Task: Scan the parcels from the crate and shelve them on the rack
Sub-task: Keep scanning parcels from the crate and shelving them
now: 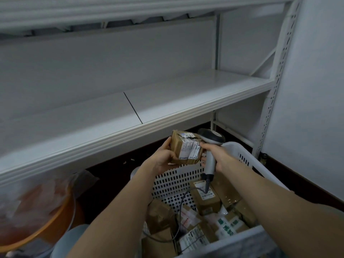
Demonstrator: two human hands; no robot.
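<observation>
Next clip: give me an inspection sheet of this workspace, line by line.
Surface: white shelf, a seam across its boards.
Job's things: brown parcel, label towards the camera; scanner beside it; white crate holding more parcels.
Clutter: orange basin under clear plastic, lower left.
Grips: left hand holds the brown parcel; right hand holds the scanner by its handle.
Cables: scanner cable trails down into the crate.
Surroundings: white wall at right; perforated rack upright.

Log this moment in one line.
step: scan; left hand: holds brown taped cardboard parcel; right hand: grips grey barcode scanner; white perforated plastic crate: more parcels inside; white metal rack: parcel not yet shelved
</observation>
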